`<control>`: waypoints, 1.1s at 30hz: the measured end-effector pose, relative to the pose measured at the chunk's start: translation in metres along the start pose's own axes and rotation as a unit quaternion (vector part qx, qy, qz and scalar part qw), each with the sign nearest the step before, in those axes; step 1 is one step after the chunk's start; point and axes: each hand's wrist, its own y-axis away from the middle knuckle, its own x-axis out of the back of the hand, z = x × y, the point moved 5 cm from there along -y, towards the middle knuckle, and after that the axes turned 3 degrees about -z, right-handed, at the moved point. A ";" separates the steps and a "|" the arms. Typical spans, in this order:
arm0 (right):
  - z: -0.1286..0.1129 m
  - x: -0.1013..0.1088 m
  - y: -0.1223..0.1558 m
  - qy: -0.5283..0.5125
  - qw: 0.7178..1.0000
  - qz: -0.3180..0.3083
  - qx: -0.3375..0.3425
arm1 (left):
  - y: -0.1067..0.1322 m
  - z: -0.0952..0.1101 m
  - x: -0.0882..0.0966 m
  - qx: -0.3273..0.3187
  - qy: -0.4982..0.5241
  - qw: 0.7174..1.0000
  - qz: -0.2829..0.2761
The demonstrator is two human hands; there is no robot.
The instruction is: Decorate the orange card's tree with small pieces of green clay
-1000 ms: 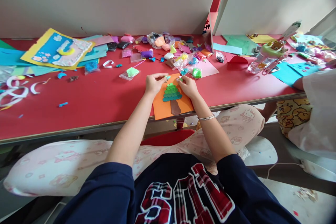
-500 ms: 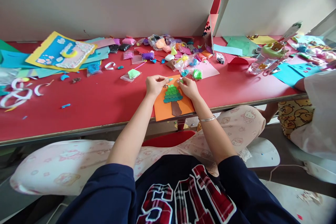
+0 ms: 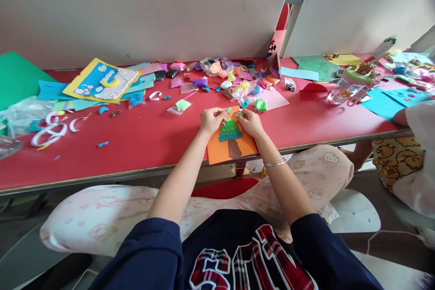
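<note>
An orange sheet of paper (image 3: pixel 217 150) lies at the table's front edge. On it is a clay tree (image 3: pixel 231 130) with scalloped rows from light green down to teal and a brown trunk. My left hand (image 3: pixel 212 120) is over the sheet's upper left side, thumb and forefinger pinched together. Across from it, my right hand (image 3: pixel 250 122) is pinched too, just above the treetop. Whatever is between the fingertips of either hand is too small to make out.
Bagged coloured clay (image 3: pixel 244 93) is heaped behind the sheet, with an opened light green pack (image 3: pixel 182 105) to its left. A yellow-framed clay picture (image 3: pixel 102 82) and curled white strips (image 3: pixel 49 132) lie further left. A clear bottle (image 3: pixel 343 86) stands right, near another person's sleeve (image 3: pixel 419 136).
The view has shifted, so everything appears slightly lower and further right. Both hands stay pinched at the top of the tree, with hardly any movement over the orange sheet.
</note>
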 end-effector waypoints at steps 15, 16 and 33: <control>0.000 -0.001 -0.001 0.007 1.000 0.002 0.011 | 0.000 0.004 0.008 -0.012 -0.034 0.998 0.044; 0.000 -0.001 -0.002 0.007 1.000 0.003 0.010 | -0.001 0.004 0.008 -0.013 -0.035 0.998 0.046; -0.001 0.000 0.000 0.003 1.000 -0.003 0.008 | -0.002 0.001 0.006 -0.027 -0.049 0.998 0.038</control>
